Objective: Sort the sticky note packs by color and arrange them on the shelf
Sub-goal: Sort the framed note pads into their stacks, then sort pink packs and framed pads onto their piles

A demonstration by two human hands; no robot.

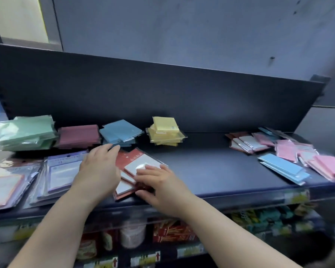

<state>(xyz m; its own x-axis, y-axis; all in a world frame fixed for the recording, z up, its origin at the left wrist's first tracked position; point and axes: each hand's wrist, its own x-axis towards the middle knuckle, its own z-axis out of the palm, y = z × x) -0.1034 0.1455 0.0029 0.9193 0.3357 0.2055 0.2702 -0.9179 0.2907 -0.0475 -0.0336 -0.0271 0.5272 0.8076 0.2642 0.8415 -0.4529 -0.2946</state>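
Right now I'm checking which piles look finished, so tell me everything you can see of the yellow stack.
The yellow stack is a loose pile of square, pale yellow sticky note packs in clear, glossy wrap. The layers sit askew, the top pack turned against those below, with a small dark label near its corner. It rests flat on the dark shelf near the back panel, right of the blue pile, apart from it. Neither hand touches it.

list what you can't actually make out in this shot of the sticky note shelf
Head view only:
- Red-backed packs: lower ones covered by the left hand and right hand; count unclear.
- Printed text on the purple-backed packs: too small and blurred.
- Pink packs at far right: motion-blurred, cut by the frame edge.
- Lower shelf goods: blurred behind the shelf lip.
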